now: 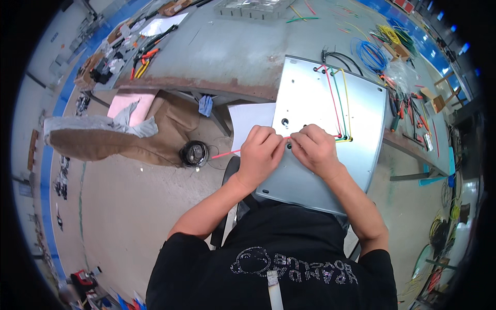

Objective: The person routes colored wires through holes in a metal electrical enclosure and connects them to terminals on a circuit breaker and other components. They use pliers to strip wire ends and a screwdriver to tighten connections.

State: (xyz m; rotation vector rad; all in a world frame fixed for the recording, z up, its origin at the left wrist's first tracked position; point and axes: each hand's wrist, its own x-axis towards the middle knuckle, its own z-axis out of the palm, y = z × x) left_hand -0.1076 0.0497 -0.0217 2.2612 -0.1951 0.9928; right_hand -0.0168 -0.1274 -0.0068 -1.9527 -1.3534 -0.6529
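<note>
A flat silver metal panel slants from the table edge down to my lap. Red, green and yellow wires run down its upper right part, from small black grommets near the top to more at mid-panel. Over the panel's left middle, my left hand pinches a red wire, whose loose end sticks out leftward past the panel. My right hand is closed on the same wire close by, fingertips nearly meeting the left ones. A short red stretch shows between them. Black-rimmed holes lie beside my fingers.
The grey worktable carries pliers at left, blue wire coils and scattered hand tools at right. A white sheet hangs left of the panel. A black wire coil and a brown-covered seat stand farther left.
</note>
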